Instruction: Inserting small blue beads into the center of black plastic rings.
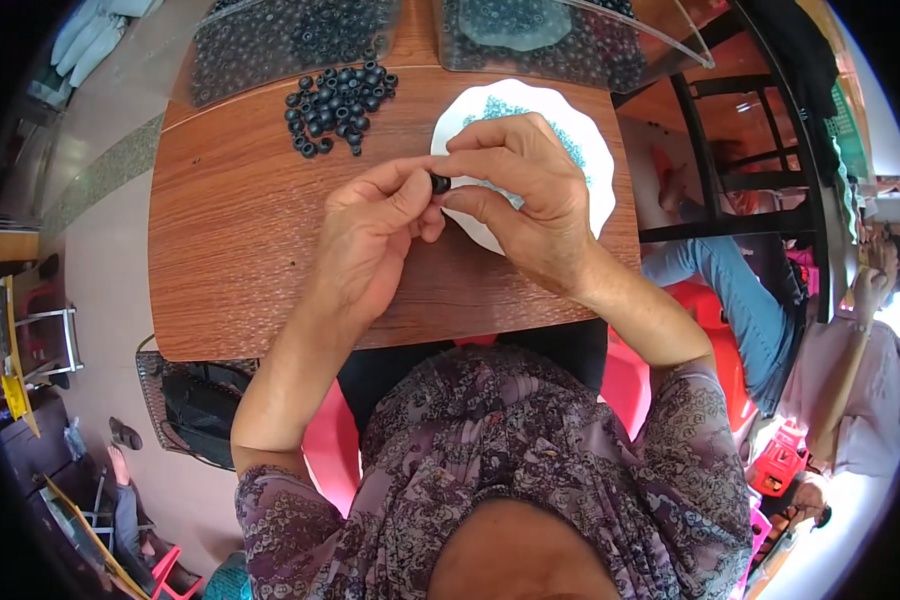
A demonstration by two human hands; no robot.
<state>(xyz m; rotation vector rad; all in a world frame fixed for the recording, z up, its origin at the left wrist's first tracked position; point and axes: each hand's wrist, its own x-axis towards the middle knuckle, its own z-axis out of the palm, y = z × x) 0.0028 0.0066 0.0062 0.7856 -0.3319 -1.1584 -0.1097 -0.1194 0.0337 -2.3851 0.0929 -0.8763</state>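
A round black bead (440,183) is pinched at the fingertips of my left hand (368,230), over the middle of the table. My right hand (540,190) meets it from the other side, its fingers bent in and their tips close to the bead. Whatever tiny thing those right fingertips may hold is hidden. Beneath my right hand lies a white plate (597,180) with a scalloped rim. Fine teal bits (505,108) cover its middle; loose pieces or printed pattern, I cannot tell. To the far left of my hands, a loose pile of black beads (335,105) sits on the wood.
Two clear plastic containers of dark beads, one at left (290,50) and one at right (550,45), stand along the back of the brown wooden table (230,240). A black basket (190,405) is below the left edge. Someone in jeans (725,300) sits to the right.
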